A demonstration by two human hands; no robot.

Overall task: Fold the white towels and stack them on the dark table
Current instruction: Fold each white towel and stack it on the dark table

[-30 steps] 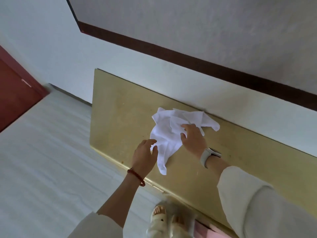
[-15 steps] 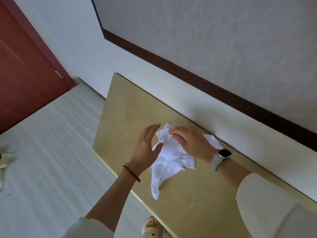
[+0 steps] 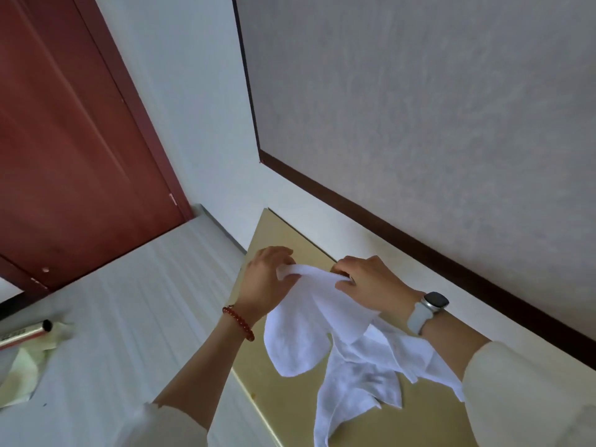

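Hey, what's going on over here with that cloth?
A person is sorting out a white towel above a yellowish table that stands against the wall. The left hand and the right hand each pinch its top edge, holding it up so the rest hangs down, crumpled and not yet folded. No folded stack shows on the table. A red bracelet sits on the left wrist and a watch on the right.
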